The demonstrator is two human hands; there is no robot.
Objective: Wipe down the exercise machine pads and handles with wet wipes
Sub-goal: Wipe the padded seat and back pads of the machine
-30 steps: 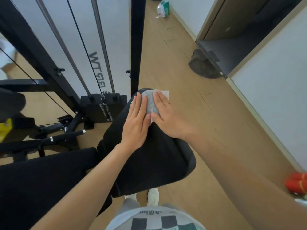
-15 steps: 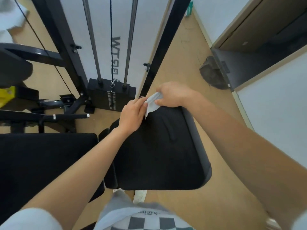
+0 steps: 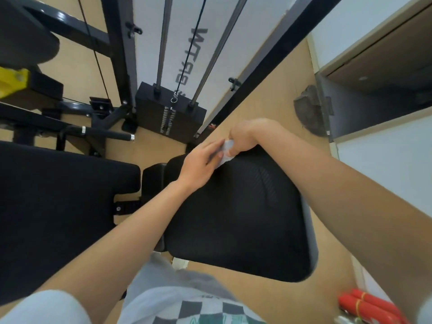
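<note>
Wipe (image 3: 227, 149) is getting bunched up now. A second ago it was lying flat under both palms on the seat pad (image 3: 245, 218); now it is sitting crumpled at the pad's far edge. Right hand (image 3: 245, 136) is curling over that edge and gripping the wad. Left hand (image 3: 201, 164) is lying on the pad with fingers fairly straight, tips touching the wipe. Can't tell if the left is pinching it too.

Reading this as a regrip to work the far rim, so the top face is probably covered. Guessing the sides, the second black pad (image 3: 58, 206) on the left and the grip bar (image 3: 105, 134) are still waiting.

Room:
- **Far edge:** sitting near the black frame upright (image 3: 264, 66) and the weight stack (image 3: 170, 113), so knuckles are getting little clearance going over the lip.
- **Right side:** opening onto bare wooden floor (image 3: 275, 108), good sweep there.
- **Left side:** running just beside the second black pad, with a narrow gap between.
- **Near edge:** facing the person, looking easy to reach.
</note>
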